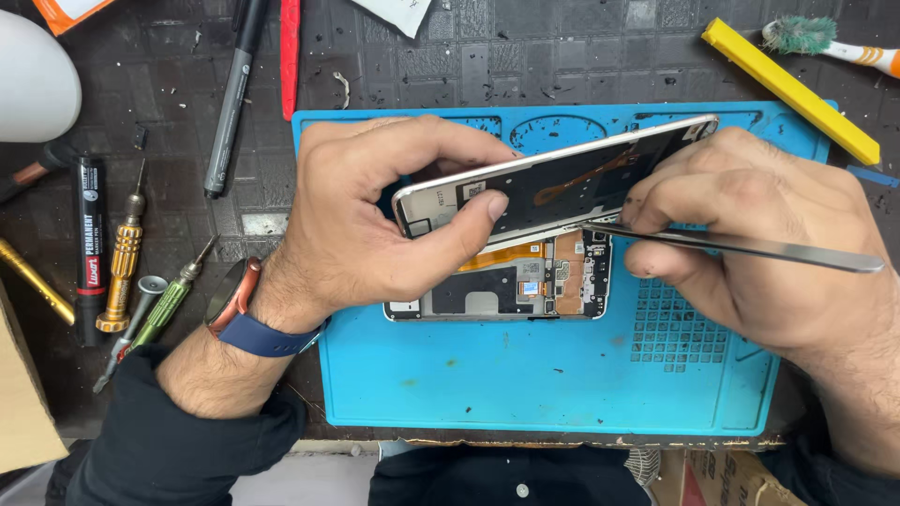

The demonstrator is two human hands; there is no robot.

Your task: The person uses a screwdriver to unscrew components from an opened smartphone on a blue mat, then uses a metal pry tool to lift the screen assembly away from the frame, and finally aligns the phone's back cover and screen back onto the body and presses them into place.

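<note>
**Phone opened on blue mat, back panel lifted, metal tool at the seam**

Left edge of the tabletop [169, 56] first: one white rounded object [33, 80], one red-and-black marker [89, 248], one brass-handled screwdriver [122, 258], one green-handled screwdriver [164, 309], and a third small driver beside it (partly hidden, so call it uncertain). Further up, one black pen [234, 94] and one red tool [290, 56].

The left hand [370, 220], with one watch [236, 295] on a blue strap at the wrist, is clamped on the lifted panel [553, 178], thumb on its inner face and fingers curled over the top edge. The panel tilts up, hinged along the right side over the phone body [511, 286], which lies flat in the middle of the blue mat [525, 375]. One phone, one panel, one mat.

The right hand [750, 244] is closed on one flat metal tool [741, 246], its tip sitting at the seam where panel meets body.

Doing this well, I'd judge: keep the tool shallow and flat, away from the orange flex [502, 255] and the exposed boards; hold the panel at a low angle so nothing connected gets strained; lift slowly (no twisting).

Far right: one yellow bar [792, 91], one brush with greenish bristles [825, 39].
</note>
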